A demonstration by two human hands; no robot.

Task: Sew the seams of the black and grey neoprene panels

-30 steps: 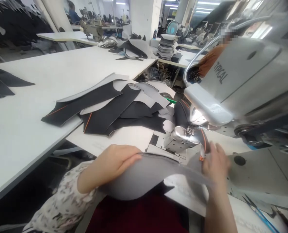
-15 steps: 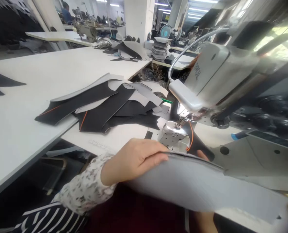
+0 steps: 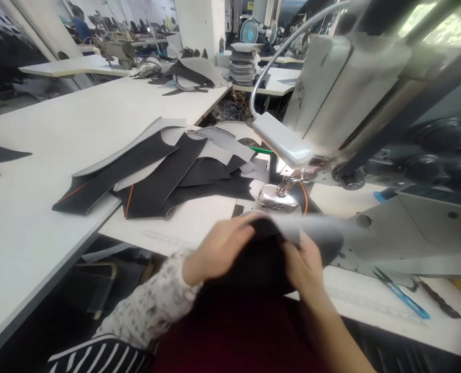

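A black fabric piece with a grey backing (image 3: 265, 259) is bent between my two hands, just in front of the sewing machine. Gripping its left edge is my left hand (image 3: 225, 246), its fingers closed and slightly blurred. My right hand (image 3: 305, 261) is closed on the right side of the piece, where the grey face folds over. Beyond the fabric stands the sewing machine (image 3: 323, 88), its presser foot (image 3: 283, 186) above the shiny metal bed (image 3: 275, 199). An orange thread or strip (image 3: 305, 198) hangs beside the foot.
Black and grey cut pieces (image 3: 184, 176) lie overlapping on the white table (image 3: 78, 103) to the left. Blue-handled snips (image 3: 403, 298) and a dark-handled tool (image 3: 440, 300) rest at right. Farther back are a stack of pieces (image 3: 244, 65), a fan (image 3: 249, 31) and a person (image 3: 82, 23).
The fabric piece has been turned and bent, so its black face now shows towards me. My right hand has come up from below into view. The snips at right are now uncovered.
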